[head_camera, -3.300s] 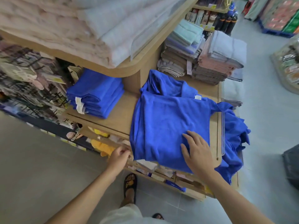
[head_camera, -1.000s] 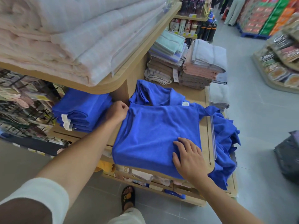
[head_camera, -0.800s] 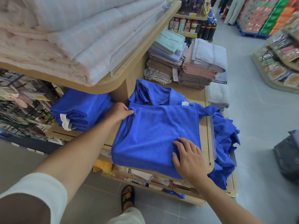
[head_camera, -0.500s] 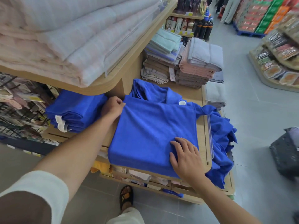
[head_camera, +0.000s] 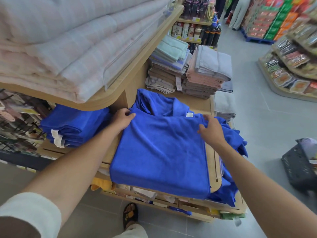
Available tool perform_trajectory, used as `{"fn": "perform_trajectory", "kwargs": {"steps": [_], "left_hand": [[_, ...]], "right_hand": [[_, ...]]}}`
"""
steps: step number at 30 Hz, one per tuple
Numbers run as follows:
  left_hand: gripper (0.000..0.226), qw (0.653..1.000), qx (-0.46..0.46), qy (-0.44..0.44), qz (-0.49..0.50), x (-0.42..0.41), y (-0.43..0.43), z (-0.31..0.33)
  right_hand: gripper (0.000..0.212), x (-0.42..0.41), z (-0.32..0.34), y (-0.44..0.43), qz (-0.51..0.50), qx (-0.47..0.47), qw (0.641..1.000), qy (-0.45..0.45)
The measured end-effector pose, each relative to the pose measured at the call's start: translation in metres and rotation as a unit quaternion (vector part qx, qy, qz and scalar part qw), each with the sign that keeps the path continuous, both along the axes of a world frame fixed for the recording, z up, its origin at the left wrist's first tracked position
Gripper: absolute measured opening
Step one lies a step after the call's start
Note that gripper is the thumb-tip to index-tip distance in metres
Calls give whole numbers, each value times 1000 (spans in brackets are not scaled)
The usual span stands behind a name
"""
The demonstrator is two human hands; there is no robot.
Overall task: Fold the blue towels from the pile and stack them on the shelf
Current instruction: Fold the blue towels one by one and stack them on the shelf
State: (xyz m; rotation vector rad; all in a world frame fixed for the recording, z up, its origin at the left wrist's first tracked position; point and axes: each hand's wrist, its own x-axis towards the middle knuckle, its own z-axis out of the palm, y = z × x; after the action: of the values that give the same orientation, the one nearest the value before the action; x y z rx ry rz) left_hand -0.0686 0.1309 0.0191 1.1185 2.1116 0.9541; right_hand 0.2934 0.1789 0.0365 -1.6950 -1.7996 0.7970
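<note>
Towel (head_camera: 159, 152): lies flat on the shelf (head_camera: 214, 162), just right of the folded stack (head_camera: 73, 124), with its near edge overhanging.
Left hand (head_camera: 122, 120): pinches the towel's far corner, the one beside the folded stack.
Right hand (head_camera: 211, 129): its fingers curl over the other far corner, farther from the folded stack.
Likely fold: both far corners come toward the near edge, and the crease runs straight away from the folded stack.
Loose pile (head_camera: 229, 140): lies beyond the towel from the folded stack.
</note>
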Motion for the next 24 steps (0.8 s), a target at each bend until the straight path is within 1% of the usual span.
{"fn": "perform_trajectory", "kwargs": {"steps": [2,4,7,10,13,16,18,19,22,24], "left_hand": [[26,999,25,-44,8,3,-1,2],[27,995,42,-88,-6,3,-4,3],[21,985,78,-151,-35,3,-11,9],[20,977,104,-182,-30,-2,-16,15],[18,969,108,-220,-18,-7,-17,20],[17,966,101,-233,-42,-13,-15,27],[16,964,94,-240,-65,-19,-14,31],[17,963,93,-240,-77,-22,-12,33],[33,963,116,-230,-72,-28,-7,46],[38,967,140,-203,-63,-33,-2,58]], "right_hand": [[47,2,-2,19,-1,-22,1000,-21],[42,3,-6,26,6,-43,998,-47],[28,6,-10,32,15,-50,997,-55],[10,11,-5,38,-10,-64,998,-7],[7,16,6,43,-25,-96,992,75],[7,21,17,47,-22,-114,986,119],[4,22,27,50,-14,-121,984,131],[7,22,32,52,-8,-120,984,135],[16,19,54,59,3,-92,985,143],[19,15,71,65,7,-70,987,145]]}}
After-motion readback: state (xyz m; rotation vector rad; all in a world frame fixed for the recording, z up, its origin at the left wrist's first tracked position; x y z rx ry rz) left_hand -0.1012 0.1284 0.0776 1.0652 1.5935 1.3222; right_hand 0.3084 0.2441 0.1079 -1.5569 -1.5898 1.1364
